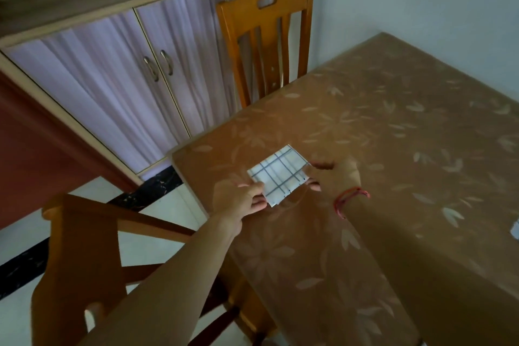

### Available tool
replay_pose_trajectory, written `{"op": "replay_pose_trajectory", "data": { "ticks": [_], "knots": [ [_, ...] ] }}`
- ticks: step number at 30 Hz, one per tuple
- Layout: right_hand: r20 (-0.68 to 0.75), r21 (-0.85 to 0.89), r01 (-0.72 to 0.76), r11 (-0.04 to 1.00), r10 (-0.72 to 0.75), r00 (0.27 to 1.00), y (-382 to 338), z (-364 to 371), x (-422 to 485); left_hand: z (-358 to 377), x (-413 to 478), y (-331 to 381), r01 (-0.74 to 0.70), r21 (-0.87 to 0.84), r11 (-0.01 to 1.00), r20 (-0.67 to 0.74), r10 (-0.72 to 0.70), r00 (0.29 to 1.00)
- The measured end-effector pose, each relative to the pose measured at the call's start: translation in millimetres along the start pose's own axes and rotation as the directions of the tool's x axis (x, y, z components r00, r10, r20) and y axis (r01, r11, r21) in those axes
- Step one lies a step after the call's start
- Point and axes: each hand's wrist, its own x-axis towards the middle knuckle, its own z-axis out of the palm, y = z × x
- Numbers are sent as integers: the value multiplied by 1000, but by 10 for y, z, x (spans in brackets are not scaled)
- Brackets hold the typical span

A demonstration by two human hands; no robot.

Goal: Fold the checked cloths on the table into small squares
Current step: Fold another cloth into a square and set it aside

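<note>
A small folded white cloth with dark checks [280, 173] lies near the left corner of the table [393, 126], which has a brown leaf-patterned cover. My left hand [241, 196] pinches the cloth's near left edge between thumb and fingers. My right hand [334, 174], with a red string at the wrist, holds the cloth's right edge with its fingertips. A sliver of another white cloth [515, 229] shows at the right border of the view.
A wooden chair [266, 36] stands at the far side of the table, another wooden chair [84, 247] at the near left. A cabinet with pale doors [118, 73] runs along the wall behind. The table's left corner is close to the cloth.
</note>
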Motion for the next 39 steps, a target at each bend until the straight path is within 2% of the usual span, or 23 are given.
{"op": "replay_pose_trajectory", "data": {
  "ticks": [5, 12, 15, 17, 19, 21, 23, 25, 28, 32, 35, 37, 39],
  "knots": [
    [-27, -63, 95, 993, -97, 995, 47, 194, 269, 26, 257, 44, -1, -8, 1000, -32, 1, 999],
    [-19, -87, 115, 989, -117, 993, 60, 317, 448, 13, 472, 118, -50, 38, 998, -75, 53, 996],
    [-10, -103, 102, 989, -104, 995, 74, 337, 445, -22, 491, 138, -79, 137, 987, -86, 91, 992],
    [-6, -109, 94, 990, -95, 995, 69, 342, 442, -85, 514, 135, -141, 272, 952, -85, 170, 982],
    [-4, -114, 88, 990, -89, 996, 59, 338, 440, -171, 530, 105, -277, 512, 813, -69, 360, 930],
    [1, -123, 83, 989, -83, 997, 54, 326, 436, -225, 502, 77, -405, 689, 601, 21, 541, 841],
    [16, -127, 76, 989, -75, 997, 57, 318, 421, -233, 489, 49, -510, 748, 425, 130, 660, 740],
    [30, -128, 78, 989, -75, 997, 58, 313, 385, -211, 491, 11, -565, 785, 255, 248, 706, 663],
    [33, -127, 87, 988, -83, 996, 66, 314, 320, -163, 468, -64, -609, 791, 57, 414, 683, 601],
    [19, -129, 103, 986, -102, 995, 74, 326, 278, -135, 508, -192, -614, 780, -120, 562, 564, 604],
    [16, -122, 97, 988, -95, 995, 65, 327, 266, -141, 569, -275, -591, 779, -210, 610, 472, 637],
    [27, -146, 95, 985, -92, 995, 62, 324, 265, -147, 595, -307, -579, 781, -233, 615, 443, 652],
    [3, -302, 148, 942, -155, 988, 57, 324, 256, -154, 607, -329, -574, 784, -236, 613, 441, 656]
  ]
}}
